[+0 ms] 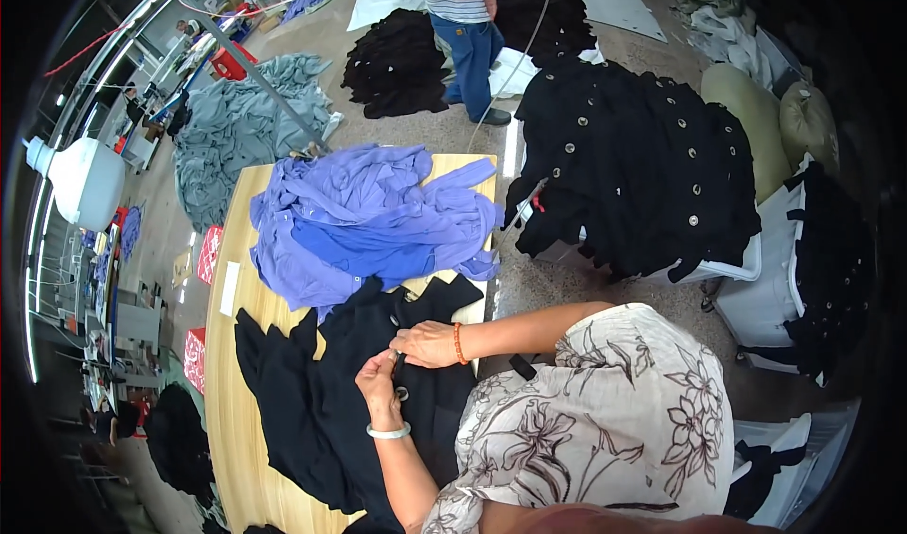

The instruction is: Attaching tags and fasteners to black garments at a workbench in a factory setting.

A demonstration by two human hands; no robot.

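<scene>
A black garment [316,411] with round metal-rimmed buttons lies spread on the light wooden table [231,440]. My left hand [378,383], with a white bangle at the wrist, is closed in a pinch on the garment near its row of buttons. Close beside it, my right hand [427,344], wearing an orange bead bracelet, also pinches the black cloth. The fingertips of both hands nearly meet around a small spot by a button, partly hidden by the fingers. Beyond the black garment lies a heap of purple-blue garments [364,218].
Black garments with buttons [642,156] are piled over a white plastic bin [746,262] to the right. Another bin [756,307] stands behind it. Grey-green cloth [246,128] lies on the floor at far left. A person [468,43] stands beyond the table. A white lamp [87,183] hangs at left.
</scene>
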